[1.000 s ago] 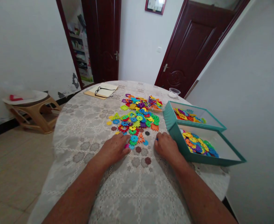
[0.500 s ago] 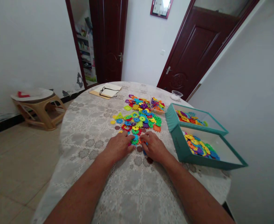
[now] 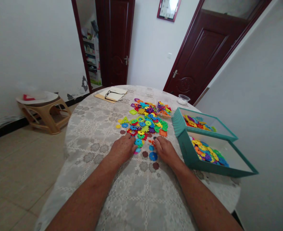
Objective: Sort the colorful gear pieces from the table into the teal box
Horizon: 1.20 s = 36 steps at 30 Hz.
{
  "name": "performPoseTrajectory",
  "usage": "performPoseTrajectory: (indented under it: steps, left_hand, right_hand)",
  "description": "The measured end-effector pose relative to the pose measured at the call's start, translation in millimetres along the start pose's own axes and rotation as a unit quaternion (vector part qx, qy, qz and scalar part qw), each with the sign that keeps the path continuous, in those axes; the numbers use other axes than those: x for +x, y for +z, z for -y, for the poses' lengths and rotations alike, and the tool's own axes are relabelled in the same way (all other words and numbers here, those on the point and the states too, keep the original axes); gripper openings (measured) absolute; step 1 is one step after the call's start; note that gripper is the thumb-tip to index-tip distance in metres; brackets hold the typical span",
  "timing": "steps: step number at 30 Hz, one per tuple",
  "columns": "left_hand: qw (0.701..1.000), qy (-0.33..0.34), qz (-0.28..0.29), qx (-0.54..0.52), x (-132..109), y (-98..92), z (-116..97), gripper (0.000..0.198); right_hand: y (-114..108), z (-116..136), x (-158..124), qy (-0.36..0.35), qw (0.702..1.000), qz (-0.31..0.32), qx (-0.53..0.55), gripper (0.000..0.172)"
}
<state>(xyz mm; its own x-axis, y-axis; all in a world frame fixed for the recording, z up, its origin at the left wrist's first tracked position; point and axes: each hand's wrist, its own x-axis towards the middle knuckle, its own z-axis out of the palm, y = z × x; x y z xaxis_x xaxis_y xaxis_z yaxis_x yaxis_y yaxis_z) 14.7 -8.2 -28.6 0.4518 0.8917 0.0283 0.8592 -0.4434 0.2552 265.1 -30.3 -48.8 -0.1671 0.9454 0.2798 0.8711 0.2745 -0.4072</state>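
Hands, bare, 2: left hand, back uppermost, fingers bent, low over the cloth, at the left edge of a small cluster of sky-blue and green notched plastic discs; whether it grips any of them cannot be told. Right hand, fingers curled under, next to an orange toothed plastic piece; whether anything is pinched inside cannot be told.

Loose between the hands: 1 larger blue notched round disc, flat on the cloth beside the right hand; 1 smaller blue disc just beyond it.

Main stock: multicoloured heap of thin plastic gear-shaped pieces, overlapping, beyond both hands near the middle of the table. Behind it, at its right, a clear plastic container of mixed coloured pieces.

To the right: teal-sided open box with a pale interior, in 2 sections, coloured pieces lying in each.

Far side: cream open notebook bearing black-framed spectacles; clear plastic bowl.

Support: round table under a grey flower-patterned cloth. At left, on the floor, 1 tan plastic stool
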Motion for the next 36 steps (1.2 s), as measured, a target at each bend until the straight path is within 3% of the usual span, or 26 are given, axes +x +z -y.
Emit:
performPoseTrajectory:
  steps: [7, 11, 16, 22, 27, 34, 36]
  left_hand:
    - [0.998, 0.045, 0.016, -0.029, -6.3, -7.0, -2.5, 0.039]
    - [0.997, 0.058, 0.038, -0.038, -9.5, -11.1, -2.0, 0.044]
    - [0.996, 0.061, 0.047, -0.043, -7.3, -11.2, 2.1, 0.041]
    - [0.994, 0.071, 0.067, -0.056, -8.1, -13.9, 9.4, 0.048]
    - [0.99, 0.07, 0.093, -0.084, -14.0, -19.5, 16.0, 0.055]
    - [0.984, 0.047, 0.131, -0.11, -23.7, -29.1, 17.0, 0.066]
    - [0.984, 0.049, 0.129, -0.117, -25.2, -30.4, 16.1, 0.058]
  right_hand:
    - [-1.2, 1.4, 0.1, 0.005, 0.999, 0.037, 0.01, 0.011]
    - [-5.0, 3.8, 0.5, -0.013, 0.996, 0.012, 0.092, 0.012]
    - [-7.4, 5.1, 2.7, 0.052, 0.974, -0.024, 0.218, 0.011]
    - [-40.8, 13.8, 1.8, 0.103, 0.937, -0.015, 0.333, 0.013]
    - [-67.4, 16.7, 1.5, 0.118, 0.944, -0.057, 0.303, 0.014]
    - [-66.2, 16.2, 16.9, 0.088, 0.984, 0.084, 0.127, 0.017]
    - [-72.1, 13.5, 36.6, 0.09, 0.99, 0.078, 0.075, 0.018]
